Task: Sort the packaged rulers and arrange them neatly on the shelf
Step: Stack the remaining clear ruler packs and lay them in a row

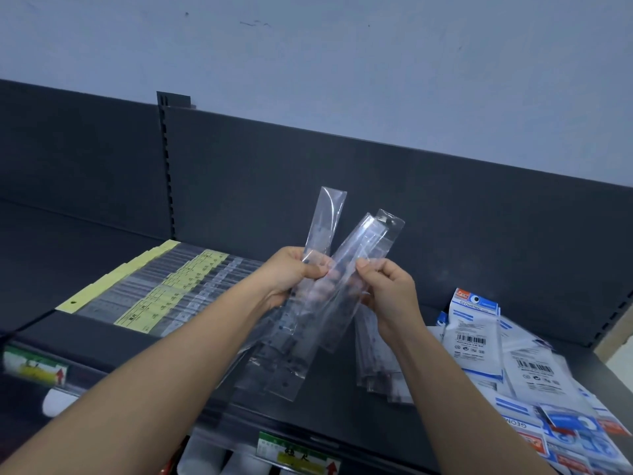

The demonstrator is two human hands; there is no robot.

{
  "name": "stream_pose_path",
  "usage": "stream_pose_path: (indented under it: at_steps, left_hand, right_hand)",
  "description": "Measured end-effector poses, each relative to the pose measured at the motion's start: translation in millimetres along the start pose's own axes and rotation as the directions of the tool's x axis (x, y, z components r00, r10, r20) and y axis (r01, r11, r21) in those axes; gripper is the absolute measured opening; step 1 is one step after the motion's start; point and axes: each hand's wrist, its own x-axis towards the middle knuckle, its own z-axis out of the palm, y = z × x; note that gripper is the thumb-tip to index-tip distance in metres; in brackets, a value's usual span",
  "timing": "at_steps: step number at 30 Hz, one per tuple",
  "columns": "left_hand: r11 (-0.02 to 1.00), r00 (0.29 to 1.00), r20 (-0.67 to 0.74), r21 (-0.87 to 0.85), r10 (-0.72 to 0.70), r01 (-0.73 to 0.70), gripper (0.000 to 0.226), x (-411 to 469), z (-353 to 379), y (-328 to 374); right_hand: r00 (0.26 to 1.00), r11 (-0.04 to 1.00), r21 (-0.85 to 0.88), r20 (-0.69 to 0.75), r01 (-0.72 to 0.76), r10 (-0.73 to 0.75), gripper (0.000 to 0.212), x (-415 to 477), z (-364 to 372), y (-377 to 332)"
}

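Packaged rulers (310, 332) in curled left hand (289, 274), right hand (388, 289)

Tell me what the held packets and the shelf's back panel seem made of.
The held packets look like thin, glossy clear plastic film: see-through, streaked with glare. The back panel looks like matte dark painted metal, probably, given its slotted upright.

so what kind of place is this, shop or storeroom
Most likely a shop's stationery aisle: a dark slotted shelf upright, price labels on the shelf edge, packaged rulers laid in a row, and barcoded geometry sets in retail packs.
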Motion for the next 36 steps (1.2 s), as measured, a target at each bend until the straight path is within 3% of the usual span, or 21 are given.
stream_pose_path:
  at_steps: [6,12,16,22,25,29,36]
  left_hand:
    - [0.999,0.998,0.042,-0.001,-0.045,0.045,0.010,-5.5,-2.2,1.2]
    - [0.998,0.999,0.029,-0.048,-0.045,0.046,0.020,-7.9,-4.0,0.0]
    - [0.996,0.999,0.036,-0.084,-0.031,0.034,0.016,-10.8,-7.2,-0.5]
    - [0.989,0.987,0.156,-0.134,-0.040,0.061,0.045,-16.3,-8.7,3.2]
    - [0.980,0.991,0.106,-0.173,-0.080,0.097,0.038,-14.4,-8.4,5.5]
    - [0.996,1.000,0.002,-0.090,0.003,-0.003,0.018,-12.1,-5.8,-1.6]
    - [0.976,0.985,0.003,-0.128,0.175,-0.174,0.021,-8.1,-12.2,-10.8]
  right_hand:
    - [0.999,0.999,0.009,-0.041,0.032,-0.031,0.012,0.0,2.0,0.1]
    - [0.987,0.998,-0.023,-0.147,0.066,-0.068,0.007,1.2,1.2,-0.3]
    - [0.983,0.992,0.124,-0.182,-0.006,0.028,0.010,1.9,2.7,-7.0]
    - [0.974,0.976,0.193,-0.180,-0.101,0.137,0.019,-1.4,3.7,-7.7]
    - [0.971,0.975,0.185,-0.184,-0.121,0.155,0.019,-1.5,3.5,-6.5]
    - [0.972,0.972,0.200,-0.174,-0.123,0.159,0.017,-1.3,7.0,-6.0]
    - [0.980,0.963,0.259,-0.156,-0.079,0.123,0.010,-2.7,7.6,-9.9]
